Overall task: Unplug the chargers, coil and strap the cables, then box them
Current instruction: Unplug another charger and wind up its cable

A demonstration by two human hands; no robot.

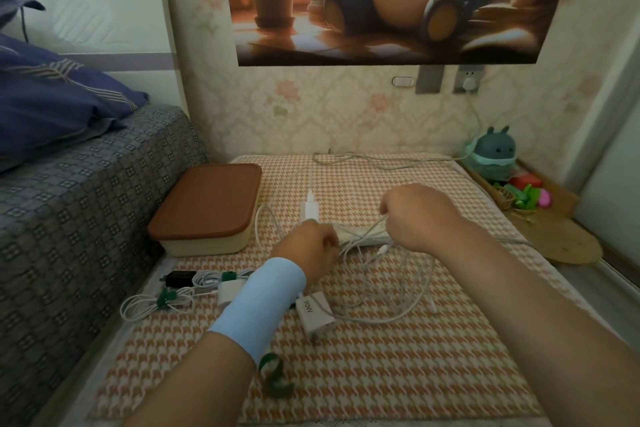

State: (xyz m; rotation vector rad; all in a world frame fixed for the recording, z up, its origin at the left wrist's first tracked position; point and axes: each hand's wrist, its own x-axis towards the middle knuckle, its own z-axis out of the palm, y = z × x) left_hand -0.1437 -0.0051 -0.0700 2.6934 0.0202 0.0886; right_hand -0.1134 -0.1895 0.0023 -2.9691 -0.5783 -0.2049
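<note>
They are coiling, as far as I can judge. Just right of the box, both hands work a loose white cable. The left hand has its fingers clenched on a bunch of strands. The right hand, further right of the box, is curled round a strand raised off the mat. The slack sprawls in wide loops in front of the box and to its right, beside a white charger marked 90W. Two coils bound with green straps lie just in front of the box, whose lid is on.

Next, the loops need gathering into one tight bundle, held in one hand while the other fetches the spare strap lying well in front of the box.

The hands cover much of the power strip, and their fingertips are turned away from view. I cannot tell whether the small plug right of the box sits in the strip, nor which cable runs to it.
</note>
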